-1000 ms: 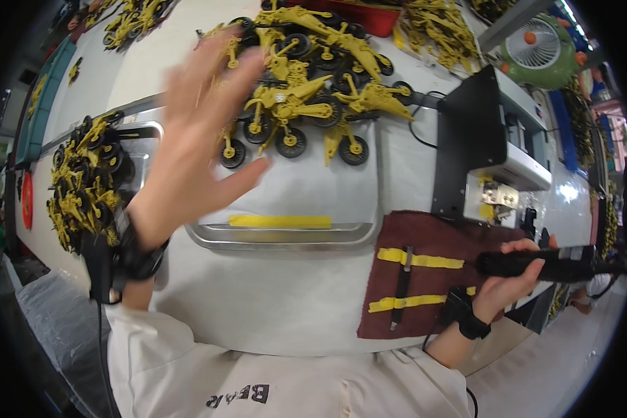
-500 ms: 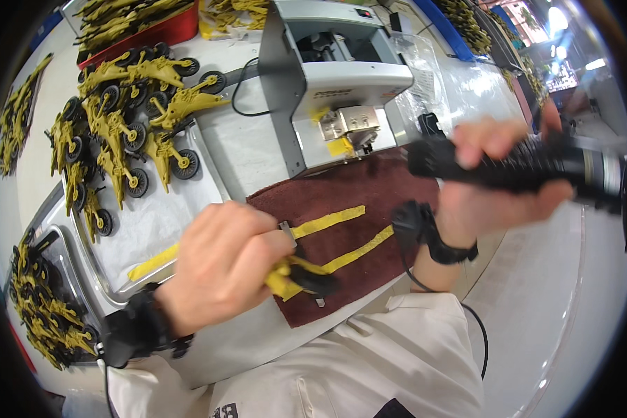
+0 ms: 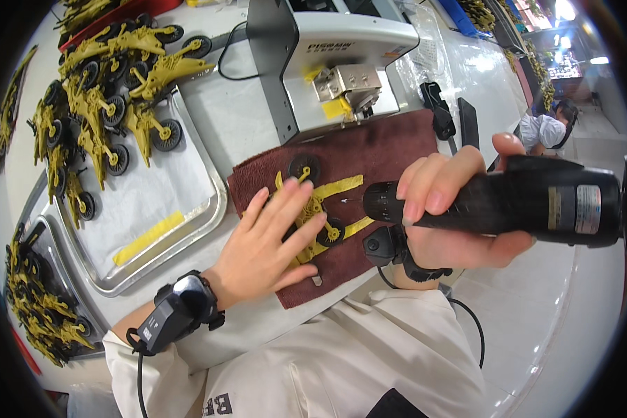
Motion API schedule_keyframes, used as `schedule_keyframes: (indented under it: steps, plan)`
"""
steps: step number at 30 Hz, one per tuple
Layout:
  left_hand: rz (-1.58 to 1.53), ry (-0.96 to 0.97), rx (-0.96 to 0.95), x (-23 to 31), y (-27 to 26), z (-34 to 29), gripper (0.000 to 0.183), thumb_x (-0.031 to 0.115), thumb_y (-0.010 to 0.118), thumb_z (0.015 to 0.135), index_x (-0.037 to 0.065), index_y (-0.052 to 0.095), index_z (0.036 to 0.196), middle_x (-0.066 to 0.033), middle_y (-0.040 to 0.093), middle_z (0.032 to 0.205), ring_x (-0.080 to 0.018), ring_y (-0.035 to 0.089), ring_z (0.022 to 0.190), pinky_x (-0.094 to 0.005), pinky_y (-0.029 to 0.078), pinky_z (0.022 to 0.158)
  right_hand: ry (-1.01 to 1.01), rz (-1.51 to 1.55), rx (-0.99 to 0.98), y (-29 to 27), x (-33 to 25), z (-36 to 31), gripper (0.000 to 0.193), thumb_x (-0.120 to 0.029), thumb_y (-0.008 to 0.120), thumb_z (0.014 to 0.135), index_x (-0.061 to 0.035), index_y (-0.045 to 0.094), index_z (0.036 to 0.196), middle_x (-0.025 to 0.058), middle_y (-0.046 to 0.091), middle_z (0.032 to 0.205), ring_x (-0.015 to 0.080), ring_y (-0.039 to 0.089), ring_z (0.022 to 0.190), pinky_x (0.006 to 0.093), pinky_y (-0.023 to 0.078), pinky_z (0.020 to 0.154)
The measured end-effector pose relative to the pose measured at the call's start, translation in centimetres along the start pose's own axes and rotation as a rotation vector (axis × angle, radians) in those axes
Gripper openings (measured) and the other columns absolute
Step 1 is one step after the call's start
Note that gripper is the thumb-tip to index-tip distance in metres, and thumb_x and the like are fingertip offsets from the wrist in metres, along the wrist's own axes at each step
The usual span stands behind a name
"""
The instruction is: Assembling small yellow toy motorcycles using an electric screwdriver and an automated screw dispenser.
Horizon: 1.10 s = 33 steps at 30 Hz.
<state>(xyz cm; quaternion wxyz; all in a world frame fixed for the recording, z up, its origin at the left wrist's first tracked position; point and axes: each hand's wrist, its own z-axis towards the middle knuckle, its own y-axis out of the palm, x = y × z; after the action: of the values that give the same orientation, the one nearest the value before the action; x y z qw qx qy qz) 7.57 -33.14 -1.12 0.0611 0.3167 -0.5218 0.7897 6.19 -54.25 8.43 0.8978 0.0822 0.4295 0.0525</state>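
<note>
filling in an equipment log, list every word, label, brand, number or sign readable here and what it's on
Wording isn't copied here, only located:
Silver machine: dark lettering, smaller line beneath.
Black electric screwdriver: two labels, too small to read.
Cream top: dark letters, partly hidden.
Left wrist device: unreadable marks.

White table point(image 3: 240, 124): grey machine point(image 3: 341, 52) at upper centre, maroon cloth point(image 3: 397, 155) mid-frame, metal tray point(image 3: 161, 258) left of centre, second tray point(image 3: 61, 261) at lower left, red bin point(image 3: 134, 11) at upper left.
</note>
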Motion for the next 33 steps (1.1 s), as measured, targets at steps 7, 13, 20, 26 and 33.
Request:
schedule_keyframes:
  steps: [7,13,20,26,33]
  plan:
    - [0.084,-0.193,0.043,0.3,-0.2,0.8,0.08,0.041,0.072,0.069,0.009,0.042,0.136,-0.0162,0.029,0.147,-0.0368,0.025,0.137,-0.0595,0.015,0.108,-0.014,-0.006,-0.016,0.7,0.7,-1.2,0.087,-0.069,0.037,0.086,-0.0019,0.023,0.139,0.0104,0.052,0.073,0.0222,0.05,0.048,0.0369,0.044,0.053]
    - [-0.048,-0.218,0.05,-0.6,0.0,0.7,0.086,0.039,0.069,0.07,0.005,0.032,0.14,-0.0167,0.028,0.149,-0.0329,0.026,0.138,-0.055,0.014,0.11,-0.033,-0.027,-0.052,1.3,2.2,-1.3,0.087,-0.069,0.032,0.087,-0.0022,0.018,0.142,0.012,0.053,0.075,0.0229,0.051,0.05,0.0386,0.045,0.052]
    - [-0.063,-0.208,0.055,-0.9,0.2,0.7,0.086,0.038,0.071,0.069,0.004,0.033,0.139,-0.0164,0.028,0.148,-0.0334,0.03,0.135,-0.0542,0.016,0.109,0.055,-0.069,-0.076,1.1,3.3,-1.7,0.083,-0.066,0.043,0.086,-0.0041,0.02,0.136,0.0106,0.053,0.076,0.0218,0.052,0.05,0.0357,0.045,0.052]
    - [-0.097,-0.228,0.116,-0.9,0.1,0.7,0.085,0.04,0.071,0.07,0.005,0.036,0.138,-0.0216,0.027,0.147,-0.0377,0.03,0.134,-0.0527,0.018,0.108,0.049,-0.066,-0.125,0.4,3.9,-1.8,0.073,-0.061,0.052,0.085,-0.0069,0.027,0.127,0.0094,0.054,0.077,0.0203,0.053,0.052,0.0341,0.047,0.055]
    - [-0.023,-0.246,0.103,-0.6,0.2,0.5,0.084,0.043,0.071,0.068,0.005,0.04,0.136,-0.0226,0.027,0.147,-0.0372,0.034,0.131,-0.0496,0.022,0.105,0.061,-0.059,-0.252,0.0,3.5,-1.3,0.07,-0.057,0.054,0.087,-0.0046,0.03,0.126,0.0111,0.056,0.077,0.0211,0.055,0.052,0.0359,0.049,0.057]
